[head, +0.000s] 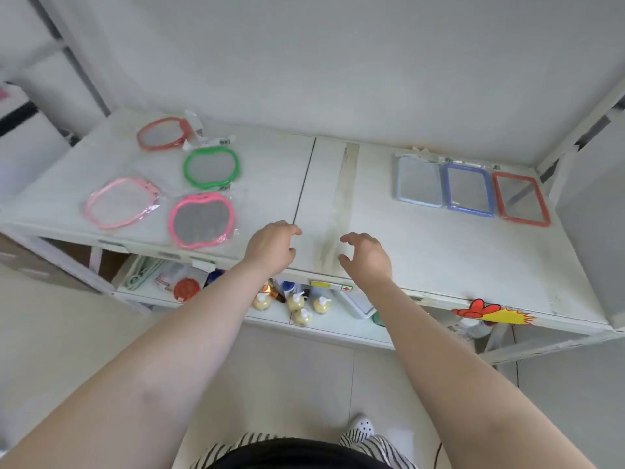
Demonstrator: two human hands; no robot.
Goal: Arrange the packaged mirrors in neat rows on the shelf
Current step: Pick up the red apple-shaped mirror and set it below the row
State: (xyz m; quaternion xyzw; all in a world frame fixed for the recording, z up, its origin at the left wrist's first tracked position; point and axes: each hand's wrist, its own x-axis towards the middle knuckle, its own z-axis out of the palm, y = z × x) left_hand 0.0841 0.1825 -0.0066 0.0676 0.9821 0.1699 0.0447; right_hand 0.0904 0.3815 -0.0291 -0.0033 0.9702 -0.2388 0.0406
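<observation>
Seen from the head camera, a person stands before a white shelf [389, 238], both bare arms stretched over its front edge. The left hand [270, 248] and the right hand [367, 255] hover side by side near the middle of the front edge, fingers loosely curled, each holding nothing. Toward the shelf's left end lie four packaged apple-shaped mirrors in loose order: a red-rimmed mirror [162, 133] near the back left corner, a green-rimmed mirror [211, 167] just in front and to its right, a pale pink mirror [121, 203] near the left front edge, and a bright pink mirror [201, 220] beside it, closest to the left hand. Toward the back right corner, three rectangular mirrors sit in a tidy row, edges nearly touching: a light blue mirror [419, 182], a purple-blue mirror [469, 190] and a red rectangular mirror [521, 199]. A strip of tape [341, 204] runs front to back across the middle of the shelf. On the lower shelf [338, 328], small yellow pump bottles [297, 302] stand in a cluster.
</observation>
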